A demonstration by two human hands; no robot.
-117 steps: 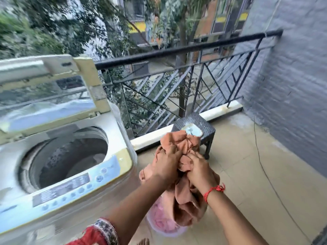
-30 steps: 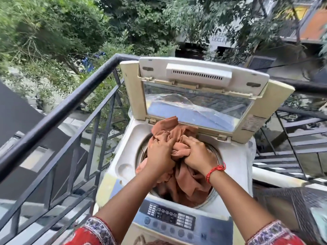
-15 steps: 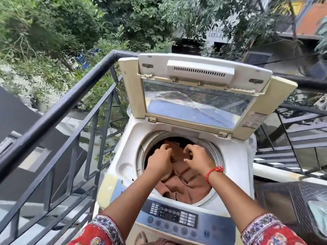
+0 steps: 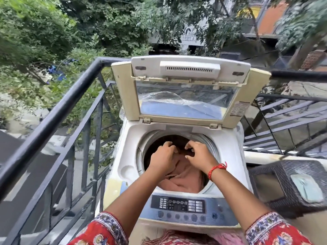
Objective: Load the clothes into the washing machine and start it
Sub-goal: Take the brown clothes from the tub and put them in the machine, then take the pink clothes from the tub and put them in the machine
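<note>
The top-loading washing machine [image 4: 127,170] stands in front of me with its lid [image 4: 187,89] raised upright. A peach-orange cloth [image 4: 185,179] lies bunched inside the drum. Both of my hands hover over the drum opening. My left hand [image 4: 162,158] has its fingers curled, and a fold of the cloth runs under its palm; whether it grips the cloth is unclear. My right hand [image 4: 199,155], with a red thread at the wrist, has its fingers apart and nothing in them. The control panel [image 4: 178,206] with its row of buttons is at the near edge, between my forearms.
A black metal balcony railing [image 4: 58,110] runs close along the machine's left side and behind it. A dark wicker stool [image 4: 276,191] with a pale packet [image 4: 306,190] on top stands right of the machine. Trees and buildings lie beyond.
I carried the cloth from beside the stool to the machine and pushed it down into the drum. Since half a second ago the cloth has sunk lower and my right fingers have spread.
</note>
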